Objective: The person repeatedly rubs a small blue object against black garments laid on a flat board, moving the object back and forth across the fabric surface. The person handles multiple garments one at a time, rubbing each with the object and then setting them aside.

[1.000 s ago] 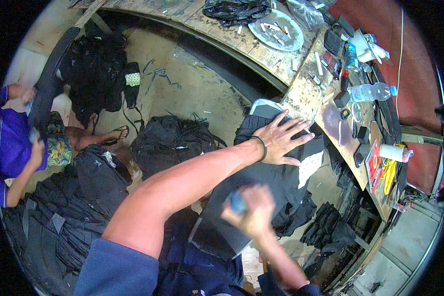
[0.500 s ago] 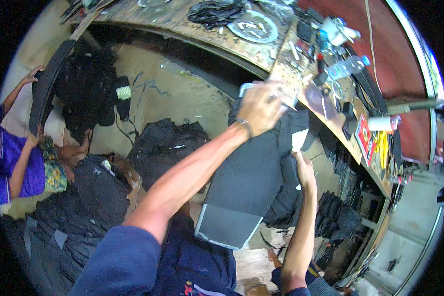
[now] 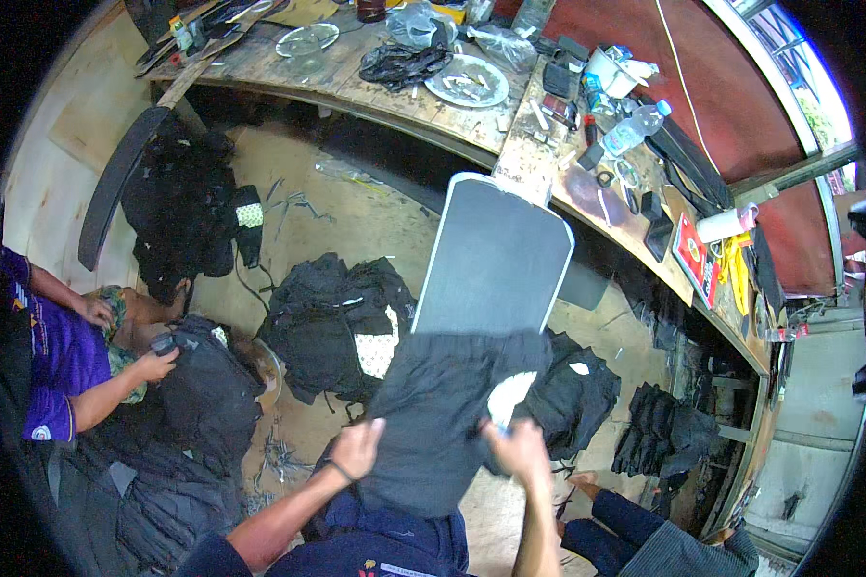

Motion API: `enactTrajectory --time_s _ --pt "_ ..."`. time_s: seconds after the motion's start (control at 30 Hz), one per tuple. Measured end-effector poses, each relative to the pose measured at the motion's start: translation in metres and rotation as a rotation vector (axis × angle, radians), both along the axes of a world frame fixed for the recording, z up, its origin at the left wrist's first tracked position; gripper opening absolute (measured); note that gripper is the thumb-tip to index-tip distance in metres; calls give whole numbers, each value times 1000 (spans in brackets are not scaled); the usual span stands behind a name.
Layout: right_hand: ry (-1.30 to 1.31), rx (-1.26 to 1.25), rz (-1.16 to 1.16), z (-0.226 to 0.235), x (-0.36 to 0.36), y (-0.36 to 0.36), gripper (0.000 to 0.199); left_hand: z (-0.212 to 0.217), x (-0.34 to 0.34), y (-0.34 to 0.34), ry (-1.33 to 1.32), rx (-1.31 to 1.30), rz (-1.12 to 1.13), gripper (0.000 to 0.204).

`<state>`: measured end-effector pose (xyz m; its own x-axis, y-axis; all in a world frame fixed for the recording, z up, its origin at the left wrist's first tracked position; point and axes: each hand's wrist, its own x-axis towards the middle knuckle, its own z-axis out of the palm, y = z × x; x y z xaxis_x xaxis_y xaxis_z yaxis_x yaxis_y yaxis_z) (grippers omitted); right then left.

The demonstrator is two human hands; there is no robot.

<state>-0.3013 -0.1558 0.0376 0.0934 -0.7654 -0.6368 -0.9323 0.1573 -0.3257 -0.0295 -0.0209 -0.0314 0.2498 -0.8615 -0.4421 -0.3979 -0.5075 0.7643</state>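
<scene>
A flat grey board [image 3: 496, 250] with a pale rim reaches from the workbench toward me. Over its near end lies a black garment [image 3: 433, 413] with a gathered, elastic-looking waistband facing the bench. My left hand [image 3: 358, 449] is closed at the garment's left edge, its fingertips partly blurred. At the right edge, my right hand [image 3: 522, 452] grips the cloth just below a white patch [image 3: 511, 397]. The garment's lower part hangs near my lap, and the cloth hides the board's near end.
The wooden workbench [image 3: 356, 94] holds a plate [image 3: 467, 82], a plastic bottle [image 3: 635, 130] and clutter. Black garment piles [image 3: 327, 308] lie on the floor. At left a person in a purple shirt [image 3: 67, 337] holds a small dark object; another person's legs [image 3: 597, 529] show at lower right.
The black garment has slid along the board toward me, baring the far end. Both hands have come back with it. The person at left has let go of the long dark curved strip.
</scene>
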Motion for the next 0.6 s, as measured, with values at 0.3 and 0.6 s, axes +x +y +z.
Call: enactTrajectory --time_s 0.3,0.6 --pt "-332 -413 -390 -26 -10 102 91 36 20 -54 -389 -662 -569 48" --pt "-659 -245 -829 -82 -21 -94 51 -20 -23 -276 -599 -570 -921 120"
